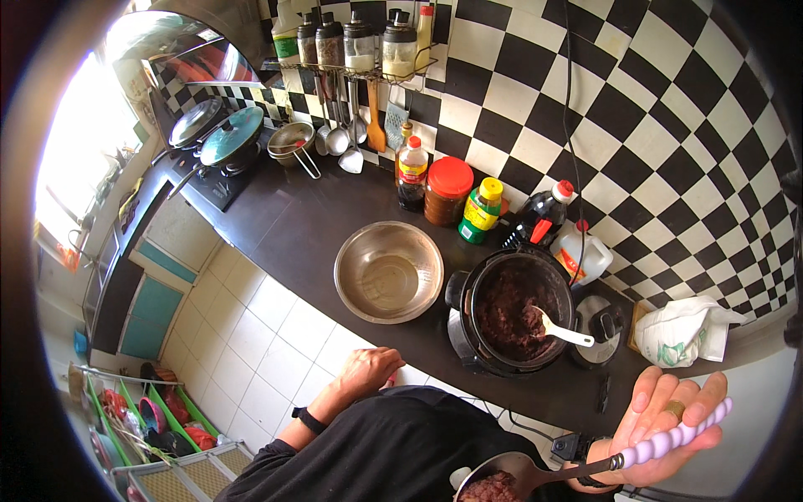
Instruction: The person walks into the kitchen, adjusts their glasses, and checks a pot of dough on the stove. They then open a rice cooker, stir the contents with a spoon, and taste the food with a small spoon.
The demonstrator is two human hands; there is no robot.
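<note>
My right hand (637, 433), at the lower right, holds a metal serving spoon (533, 467) by its beaded lilac handle. A reddish-brown mash (492, 488) lies in the spoon's bowl, close to my black shirt. My left hand (371, 369) is by the counter's front edge with curled fingers. A small bit of red shows beneath it, and I cannot tell whether the hand grips it. In front of me an electric cooker pot (467, 326) contains a dark red-brown mash (508, 307), with a white plastic spoon (568, 334) stuck in it. To its left stands a wide metal bowl (357, 298).
Behind the bowl and pot stand a red-lidded jar (444, 199), several bottles and a white jug (586, 257). A round lid (596, 351) and a white plastic bag (680, 332) are at right. Covered pans (232, 138) sit on the stove. A cord hangs along the tiled wall.
</note>
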